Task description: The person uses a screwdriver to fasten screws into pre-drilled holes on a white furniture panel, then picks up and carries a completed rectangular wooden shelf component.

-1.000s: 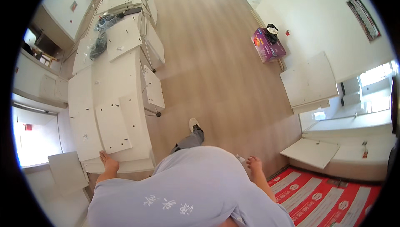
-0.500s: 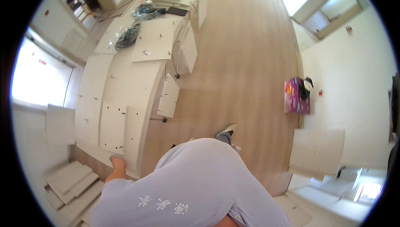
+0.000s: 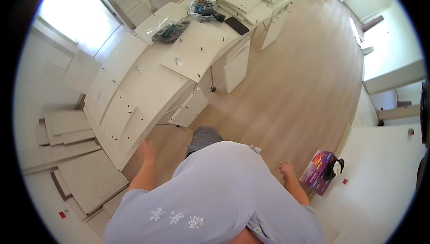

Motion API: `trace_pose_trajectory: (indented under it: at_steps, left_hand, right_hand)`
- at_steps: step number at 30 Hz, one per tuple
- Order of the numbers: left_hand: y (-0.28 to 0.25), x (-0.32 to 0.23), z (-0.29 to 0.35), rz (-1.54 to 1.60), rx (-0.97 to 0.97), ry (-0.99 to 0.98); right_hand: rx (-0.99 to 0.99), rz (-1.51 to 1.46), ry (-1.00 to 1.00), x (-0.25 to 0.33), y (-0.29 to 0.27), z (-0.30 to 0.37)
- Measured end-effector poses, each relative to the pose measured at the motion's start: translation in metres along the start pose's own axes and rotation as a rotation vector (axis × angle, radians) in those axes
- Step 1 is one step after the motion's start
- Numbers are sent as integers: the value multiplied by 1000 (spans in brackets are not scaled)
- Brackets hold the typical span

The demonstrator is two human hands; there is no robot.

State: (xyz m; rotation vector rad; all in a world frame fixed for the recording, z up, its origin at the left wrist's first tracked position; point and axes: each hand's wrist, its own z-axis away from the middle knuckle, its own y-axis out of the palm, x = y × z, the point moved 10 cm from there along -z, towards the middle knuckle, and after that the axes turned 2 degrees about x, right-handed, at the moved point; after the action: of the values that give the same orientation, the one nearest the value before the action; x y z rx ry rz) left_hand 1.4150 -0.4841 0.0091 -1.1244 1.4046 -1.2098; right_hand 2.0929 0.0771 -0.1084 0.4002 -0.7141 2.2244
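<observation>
My left hand (image 3: 147,151) hangs beside the near edge of a long table laid with white panels (image 3: 154,76), its fingers apart and nothing in them. On the other side of my body, my right hand (image 3: 286,170) is held out with loosely bent, separated fingers and holds nothing. Closest to it is a purple printed carton (image 3: 320,172) with a black bag on it. A narrow white panel (image 3: 118,114) with dark fittings lies on the table near my left hand. Farther along sits a square white panel (image 3: 192,49) with upright pegs.
Two clear bags of dark items (image 3: 170,31) and a black flat device (image 3: 237,25) lie on the panels. White boards (image 3: 92,177) are stacked on the floor at left. Smaller panels (image 3: 189,108) stand upright along the table's side. Wood flooring (image 3: 291,96) stretches along the right.
My left hand has come off the panel at the table's near end. My right hand has come into view. The view has turned to the left.
</observation>
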Motion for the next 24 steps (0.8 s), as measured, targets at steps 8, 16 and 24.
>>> trace_pose_trajectory:
  at_steps: [8, 16, 24]
  left_hand:
    - [64, -296, -19, 1241, 919, -385]
    - [97, -405, -107, 1777, 1005, -834]
    - [110, -410, -113, 1704, 774, -1039]
  right_hand:
    - [-3, 47, -168, 248, -29, -66]
    - [172, 270, -329, 348, 73, -72]
    - [368, 777, -476, 357, 51, -194]
